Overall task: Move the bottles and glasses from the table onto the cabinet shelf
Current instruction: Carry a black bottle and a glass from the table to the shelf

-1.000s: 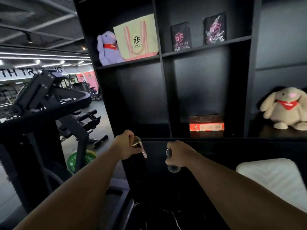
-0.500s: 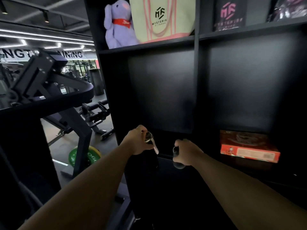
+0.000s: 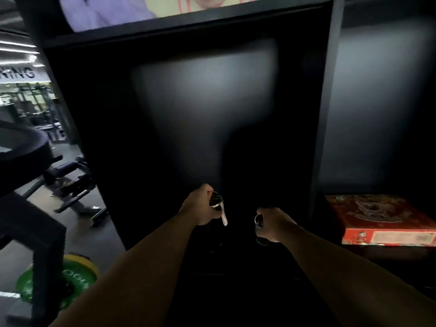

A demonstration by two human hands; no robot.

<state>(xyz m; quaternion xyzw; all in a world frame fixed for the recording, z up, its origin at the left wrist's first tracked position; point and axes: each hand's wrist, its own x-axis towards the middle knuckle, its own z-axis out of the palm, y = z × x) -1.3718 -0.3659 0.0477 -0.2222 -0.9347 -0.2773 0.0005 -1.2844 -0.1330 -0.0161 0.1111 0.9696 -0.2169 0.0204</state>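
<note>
Head view: left hand (image 3: pixel 200 207) clenched around dark bottle (image 3: pixel 218 202); right hand (image 3: pixel 274 224) grips glass (image 3: pixel 259 230)

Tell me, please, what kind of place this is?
Most likely a gym. A green weight plate lies on the floor at left, an exercise bench stands behind it, and a wall sign ends in "NING". The black cabinet stands in front.

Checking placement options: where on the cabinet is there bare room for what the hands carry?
The dark bay ahead of the left hand and right hand looks bare. Past the divider, the red box crowds the neighbouring bay.
</note>
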